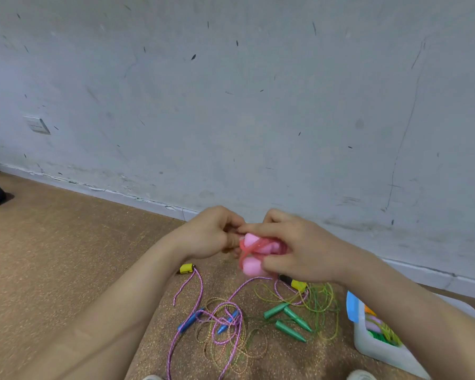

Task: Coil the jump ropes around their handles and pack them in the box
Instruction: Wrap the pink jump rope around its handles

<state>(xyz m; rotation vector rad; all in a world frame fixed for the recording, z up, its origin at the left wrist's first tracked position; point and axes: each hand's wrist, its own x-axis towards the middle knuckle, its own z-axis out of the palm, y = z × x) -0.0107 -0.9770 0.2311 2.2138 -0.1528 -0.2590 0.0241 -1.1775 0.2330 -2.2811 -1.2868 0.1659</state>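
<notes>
Two bare hands meet just below the picture's centre, holding a pair of pink handles [254, 267] side by side, with a red rope [254, 246] wound across them.

The likely trouble is unwinding. The coil looks thin and not yet secured, so if either hand eases off, the rope could spring loose and the handles could part. Straight down at six o'clock, loose ropes [225, 316] lie tangled on the floor [52, 256] among green handles [291, 316]. A dropped bundle could snag there. The box [373, 349] sits at four o'clock from the hands, partly behind the right forearm, and already has coiled ropes in it.

The right hand [299, 250] wraps the handles from the three o'clock side, its fingers curled close around them and its index finger stretched along the top. The left hand [211, 231], at nine o'clock, has its fingers tightly curled and appears to pinch the rope at the handles' ends. The exact contact is hidden.
</notes>
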